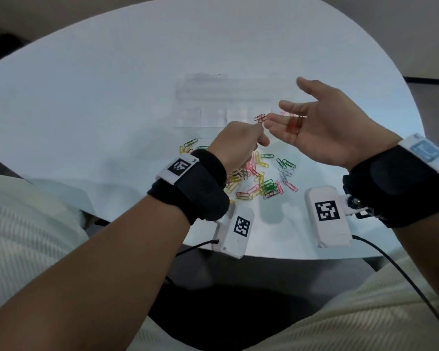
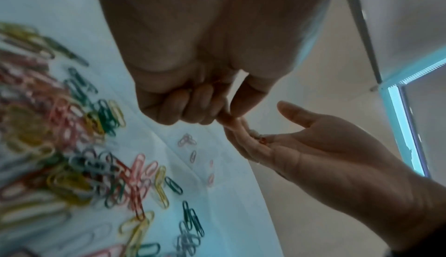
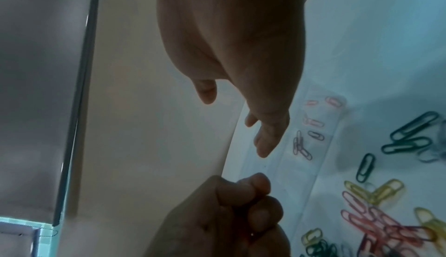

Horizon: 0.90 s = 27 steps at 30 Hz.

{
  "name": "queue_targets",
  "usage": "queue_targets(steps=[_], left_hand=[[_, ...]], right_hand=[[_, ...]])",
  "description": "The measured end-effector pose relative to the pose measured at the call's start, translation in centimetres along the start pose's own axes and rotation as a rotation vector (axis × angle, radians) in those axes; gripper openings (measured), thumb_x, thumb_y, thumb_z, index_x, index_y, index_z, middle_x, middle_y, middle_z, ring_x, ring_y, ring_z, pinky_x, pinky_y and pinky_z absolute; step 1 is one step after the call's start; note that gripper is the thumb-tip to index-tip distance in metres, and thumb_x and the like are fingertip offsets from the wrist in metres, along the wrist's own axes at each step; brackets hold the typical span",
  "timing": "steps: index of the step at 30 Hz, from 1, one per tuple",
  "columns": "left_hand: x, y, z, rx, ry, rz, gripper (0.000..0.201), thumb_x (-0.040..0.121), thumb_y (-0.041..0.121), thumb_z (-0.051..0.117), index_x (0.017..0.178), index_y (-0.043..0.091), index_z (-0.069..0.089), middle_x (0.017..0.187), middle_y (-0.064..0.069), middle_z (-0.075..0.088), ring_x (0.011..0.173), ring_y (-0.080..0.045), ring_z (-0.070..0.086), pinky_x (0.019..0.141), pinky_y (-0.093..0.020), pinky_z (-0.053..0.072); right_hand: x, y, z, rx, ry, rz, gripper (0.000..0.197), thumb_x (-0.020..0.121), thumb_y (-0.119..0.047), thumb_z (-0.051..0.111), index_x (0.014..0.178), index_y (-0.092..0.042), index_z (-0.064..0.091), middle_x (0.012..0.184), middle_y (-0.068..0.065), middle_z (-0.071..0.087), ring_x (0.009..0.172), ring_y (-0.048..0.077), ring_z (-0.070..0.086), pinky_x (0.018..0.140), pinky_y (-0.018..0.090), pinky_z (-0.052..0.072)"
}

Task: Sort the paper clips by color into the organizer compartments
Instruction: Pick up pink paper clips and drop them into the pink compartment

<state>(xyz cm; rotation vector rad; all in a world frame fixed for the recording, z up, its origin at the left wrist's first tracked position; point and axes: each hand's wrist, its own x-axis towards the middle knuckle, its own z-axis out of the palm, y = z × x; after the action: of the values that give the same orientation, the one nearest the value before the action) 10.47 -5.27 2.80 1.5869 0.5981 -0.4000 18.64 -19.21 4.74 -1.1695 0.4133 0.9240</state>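
Head view: my left hand (image 1: pixel 235 144) pinches a red paper clip (image 1: pixel 260 118) in its grip, right at the fingertips of my right hand (image 1: pixel 322 127). My right hand is spread flat, palm up, with a few more red clips (image 1: pixel 293 124) lying on it. The big pile of mixed clips (image 1: pixel 259 178) sits on the white surface (image 1: pixel 99 97) under my hands. The clear organizer (image 1: pixel 213 102) is just behind the pile, with some pink clips (image 3: pixel 313 121) already in one part. I think I am gathering reds to drop in together. To do it well, I should set this clip deep in the palm, keep the palm level, and then tip them into one empty part.
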Motion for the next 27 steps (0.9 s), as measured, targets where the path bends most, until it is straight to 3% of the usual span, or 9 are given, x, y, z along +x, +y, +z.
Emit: queue_targets(steps=[2, 8, 13, 18, 19, 20, 22, 24, 27], left_hand=[[0.0, 0.5, -0.3, 0.222, -0.013, 0.023, 0.026, 0.091, 0.016, 0.046, 0.071, 0.015, 0.061, 0.07, -0.015, 0.053, 0.052, -0.01, 0.037, 0.052, -0.027, 0.029], [0.7, 1.7, -0.8, 0.302, 0.035, 0.026, 0.029, 0.09, 0.018, 0.049, 0.103, -0.001, 0.067, 0.082, -0.007, 0.051, 0.071, -0.022, 0.043, 0.068, -0.032, 0.035], [1.5, 2.5, -1.0, 0.269, 0.057, 0.011, 0.014, 0.09, 0.016, 0.049, 0.088, 0.005, 0.059, 0.082, -0.007, 0.053, 0.076, -0.024, 0.047, 0.068, -0.033, 0.037], [3.1, 3.5, 0.2, 0.235, 0.058, 0.012, 0.032, 0.095, 0.007, 0.044, 0.065, 0.016, 0.048, 0.07, 0.002, 0.051, 0.079, -0.022, 0.053, 0.07, -0.025, 0.047], [3.3, 3.9, 0.5, 0.212, 0.065, 0.004, 0.032, 0.095, 0.006, 0.043, 0.065, 0.016, 0.047, 0.07, 0.002, 0.051, 0.081, -0.022, 0.053, 0.073, -0.026, 0.048], [3.4, 4.3, 0.9, 0.183, 0.072, -0.002, 0.032, 0.095, 0.005, 0.043, 0.065, 0.016, 0.046, 0.071, 0.001, 0.051, 0.083, -0.022, 0.053, 0.075, -0.026, 0.05], [3.7, 4.9, 1.4, 0.127, 0.087, -0.008, 0.032, 0.094, 0.003, 0.044, 0.064, 0.015, 0.045, 0.071, 0.0, 0.05, 0.084, -0.023, 0.053, 0.084, -0.031, 0.052], [3.8, 5.3, 1.9, 0.076, 0.109, -0.032, 0.03, 0.092, 0.002, 0.046, 0.064, 0.014, 0.046, 0.068, 0.0, 0.048, 0.083, -0.024, 0.051, 0.087, -0.034, 0.05], [3.8, 5.3, 2.1, 0.003, 0.126, -0.053, 0.028, 0.088, -0.002, 0.048, 0.063, 0.01, 0.045, 0.061, -0.006, 0.04, 0.064, -0.024, 0.044, 0.075, -0.032, 0.043]], right_hand=[[-0.2, 0.2, 0.2, 0.017, 0.015, -0.014, 0.057, 0.091, -0.044, 0.059, 0.124, 0.003, 0.053, 0.122, 0.023, 0.057, 0.109, 0.032, 0.065, 0.094, 0.036, 0.055], [-0.3, 0.6, 0.4, 0.103, 0.022, -0.056, 0.073, 0.09, -0.051, 0.058, 0.131, 0.008, 0.045, 0.125, 0.02, 0.051, 0.115, 0.03, 0.06, 0.101, 0.036, 0.05], [-0.7, 0.3, 0.7, 0.102, -0.008, -0.075, 0.1, 0.09, -0.057, 0.052, 0.15, 0.01, 0.009, 0.151, 0.025, 0.028, 0.14, 0.032, 0.037, 0.114, 0.036, 0.035], [-1.2, -0.1, 0.7, 0.103, -0.011, -0.091, 0.074, 0.092, -0.058, 0.05, 0.124, 0.008, 0.043, 0.158, 0.023, 0.014, 0.124, 0.017, 0.043, 0.101, 0.025, 0.036], [-1.3, -0.2, 0.8, 0.092, -0.009, -0.097, 0.065, 0.093, -0.056, 0.049, 0.114, 0.006, 0.047, 0.156, 0.023, 0.006, 0.106, 0.012, 0.02, 0.105, 0.026, 0.035], [-1.3, -0.3, 0.8, 0.062, 0.004, -0.109, 0.064, 0.095, -0.055, 0.048, 0.114, 0.006, 0.048, 0.154, 0.025, 0.004, 0.14, 0.028, 0.009, 0.113, 0.03, 0.031], [-1.2, -0.5, 0.4, 0.009, 0.054, -0.15, 0.07, 0.096, -0.052, 0.048, 0.132, 0.009, 0.043, 0.152, 0.031, 0.023, 0.136, 0.042, 0.037, 0.115, 0.038, 0.032], [-1.0, -0.8, 0.1, -0.002, 0.105, -0.183, 0.059, 0.096, -0.05, 0.051, 0.131, -0.002, 0.046, 0.138, 0.023, 0.05, 0.119, 0.028, 0.059, 0.106, 0.034, 0.045], [-0.8, -1.0, -0.5, 0.018, 0.168, -0.214, 0.05, 0.098, -0.042, 0.052, 0.128, -0.002, 0.052, 0.122, 0.013, 0.062, 0.108, 0.019, 0.065, 0.098, 0.032, 0.052]])
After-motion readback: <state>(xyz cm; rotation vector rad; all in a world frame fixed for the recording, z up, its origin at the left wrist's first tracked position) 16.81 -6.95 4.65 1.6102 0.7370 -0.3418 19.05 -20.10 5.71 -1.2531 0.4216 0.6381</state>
